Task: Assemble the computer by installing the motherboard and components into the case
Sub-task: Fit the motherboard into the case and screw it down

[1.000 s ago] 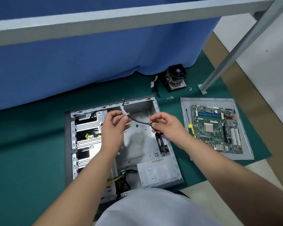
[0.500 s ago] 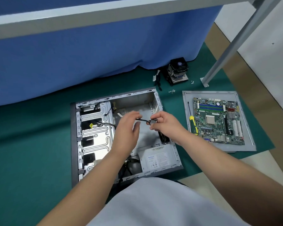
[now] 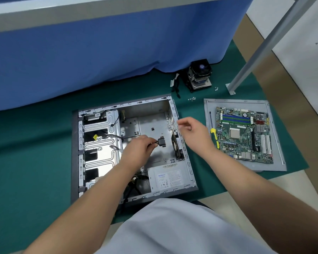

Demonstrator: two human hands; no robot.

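The left hand (image 3: 139, 150) reaches into the open computer case (image 3: 75, 153), its grip pinched on a black cable connector (image 3: 161, 141) held above the bare case floor; the right hand (image 3: 194, 133) hovers over the case's right wall, fingers loosely spread and blurred, grip wide, holding nothing; the motherboard (image 3: 243, 134) lies on a grey side panel (image 3: 246, 166) well right of the case, a yellow-handled screwdriver (image 3: 213, 133) beside it; a CPU cooler (image 3: 199, 75) stands far off by a blue curtain (image 3: 99, 52); everything rests on a green mat (image 3: 26, 153) on the floor.
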